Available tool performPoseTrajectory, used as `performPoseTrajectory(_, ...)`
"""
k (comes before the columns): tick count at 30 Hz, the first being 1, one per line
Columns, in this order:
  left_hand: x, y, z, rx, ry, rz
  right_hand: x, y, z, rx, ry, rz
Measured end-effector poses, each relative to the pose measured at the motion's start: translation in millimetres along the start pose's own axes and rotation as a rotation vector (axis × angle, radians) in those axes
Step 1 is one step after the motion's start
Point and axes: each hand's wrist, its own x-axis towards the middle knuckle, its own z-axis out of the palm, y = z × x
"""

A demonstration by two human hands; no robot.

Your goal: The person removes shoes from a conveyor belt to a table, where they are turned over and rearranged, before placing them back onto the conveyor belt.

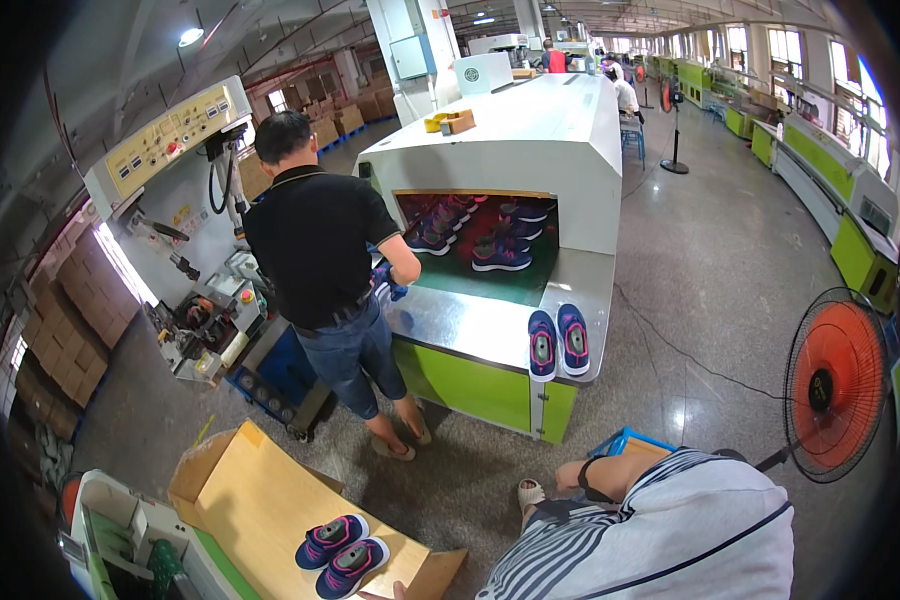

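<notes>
At the lower edge only a few fingertips of my left hand (400, 590) show. They look apart and hold nothing that I can see; the palm is out of the picture. Just beyond them is a pair of navy sneakers (348, 562) with pink trim and white soles. The pair sits on a tan board (270, 490) with a raised cardboard edge. My right hand is out of view. Another pair of navy sneakers (558, 342) stands on the metal ledge (450, 325) of a white machine. Inside its opening, several more sneakers (500, 253) rest on a green belt (470, 278).
A co-worker in a black shirt (315, 235) stands at the ledge, a dark blue shoe in hand. At lower right, a person in a grey striped top (690, 530) bends beside a blue crate (620, 437). An orange fan (835, 385) stands right; a control-panel machine (175, 135) stands left.
</notes>
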Motion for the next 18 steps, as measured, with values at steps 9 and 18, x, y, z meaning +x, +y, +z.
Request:
performPoseTrajectory(9, 13, -12, 17, 0.033, 0.045, 0.004, -58, -109, -82, -0.141, -0.129, 0.197)
performPoseTrajectory(18, -3, -1, 7, -0.004, 0.049, 0.011, -60, -94, -94, -0.053, -0.195, 0.195)
